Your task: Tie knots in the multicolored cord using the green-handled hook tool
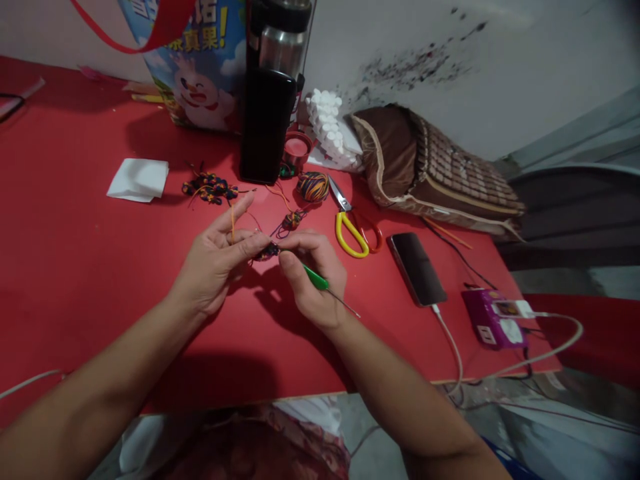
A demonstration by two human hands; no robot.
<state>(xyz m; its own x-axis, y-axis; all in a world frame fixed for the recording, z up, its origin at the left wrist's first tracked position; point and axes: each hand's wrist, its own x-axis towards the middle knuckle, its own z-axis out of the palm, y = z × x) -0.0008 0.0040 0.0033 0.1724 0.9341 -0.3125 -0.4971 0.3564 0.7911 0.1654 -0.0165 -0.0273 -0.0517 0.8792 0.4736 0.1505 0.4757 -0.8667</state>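
Observation:
My left hand [217, 257] pinches a small dark multicoloured crochet piece [267, 252] between thumb and fingers. An orange strand of yarn [233, 223] runs over its raised index finger. In my right hand [317, 273] is a crochet hook with a green grip [316, 277]; its thin metal end points back toward my wrist. The hook's front end meets the crochet piece, where fingers partly hide it. Just beyond my hands lie a small tangle of yarn [292, 221] and a multicoloured yarn ball [313, 187]. Several dark and orange crocheted bits [210, 188] sit past my left hand.
Scissors with yellow and red handles [353, 233] lie right of the yarn ball. A phone [417, 269] on a white cable and a purple box [493, 320] are farther right. Behind stand a dark upright phone [267, 127], a bottle [283, 47], a bag [205, 73] and a brown quilted item [435, 160].

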